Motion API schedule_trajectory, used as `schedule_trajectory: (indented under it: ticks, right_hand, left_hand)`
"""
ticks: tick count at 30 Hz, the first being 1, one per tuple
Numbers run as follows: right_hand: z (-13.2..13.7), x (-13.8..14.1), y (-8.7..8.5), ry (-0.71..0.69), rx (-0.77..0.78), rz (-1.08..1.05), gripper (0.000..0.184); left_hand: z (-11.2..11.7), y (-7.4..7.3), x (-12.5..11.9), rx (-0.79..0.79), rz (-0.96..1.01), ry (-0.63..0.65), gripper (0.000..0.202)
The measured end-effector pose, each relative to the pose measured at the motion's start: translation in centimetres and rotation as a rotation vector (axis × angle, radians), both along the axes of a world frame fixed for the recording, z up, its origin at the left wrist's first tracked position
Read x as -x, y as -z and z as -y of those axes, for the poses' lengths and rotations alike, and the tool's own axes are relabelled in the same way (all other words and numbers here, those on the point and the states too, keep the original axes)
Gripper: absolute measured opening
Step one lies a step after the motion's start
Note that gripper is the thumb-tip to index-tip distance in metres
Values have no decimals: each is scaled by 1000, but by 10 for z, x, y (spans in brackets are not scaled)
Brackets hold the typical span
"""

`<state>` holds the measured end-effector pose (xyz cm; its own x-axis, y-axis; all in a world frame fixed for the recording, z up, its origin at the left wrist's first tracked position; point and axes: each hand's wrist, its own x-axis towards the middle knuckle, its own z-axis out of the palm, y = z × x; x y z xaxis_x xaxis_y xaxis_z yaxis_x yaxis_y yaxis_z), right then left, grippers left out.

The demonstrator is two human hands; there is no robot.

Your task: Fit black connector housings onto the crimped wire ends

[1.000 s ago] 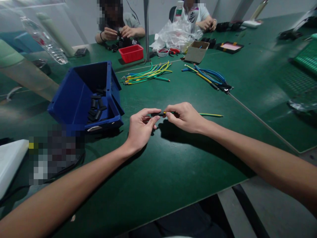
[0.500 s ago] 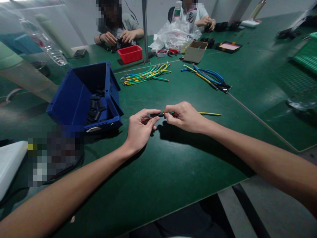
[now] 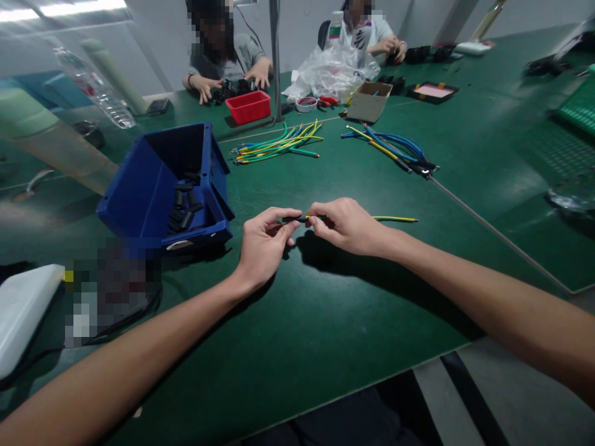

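My left hand [image 3: 267, 241] pinches a short black sleeve [image 3: 292, 219] between thumb and fingers above the green table. Facing it, my right hand [image 3: 341, 224] is closed around a yellow-green wire [image 3: 395, 218], whose free end sticks out to the right. The wire's near end meets the sleeve between the two hands; how deep it sits inside is hidden. To the left stands a blue bin [image 3: 134, 192] with several black sleeves [image 3: 186, 210] like the held one. Beyond my hands lies a bundle of yellow and green wires [image 3: 283, 142].
Blue and yellow wires [image 3: 395, 144] lie back right. A red tray [image 3: 250, 107], a cardboard box [image 3: 370, 101] and a plastic bag [image 3: 341, 68] stand farther off beside a metal post [image 3: 276, 62]. Two people sit across the table. A white object [image 3: 28, 316] is at the left.
The view has shifted slightly, so the table things appear a little lower and to the right. My hands keep their grips. The person across at left has spread their hands apart.
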<state>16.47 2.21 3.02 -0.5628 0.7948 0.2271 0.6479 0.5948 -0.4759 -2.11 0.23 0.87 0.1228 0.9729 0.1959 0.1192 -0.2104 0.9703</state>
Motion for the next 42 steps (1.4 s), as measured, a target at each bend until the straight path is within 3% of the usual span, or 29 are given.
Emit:
schedule_trajectory:
  ticks: [33, 42]
  right_hand:
    - [-9, -2, 9, -47, 45, -15, 26]
    - [-12, -3, 11, -75, 130, -57, 27]
  left_hand:
    - [-2, 2, 0, 13, -55, 8, 21]
    - [-3, 1, 0, 53, -88, 11, 21]
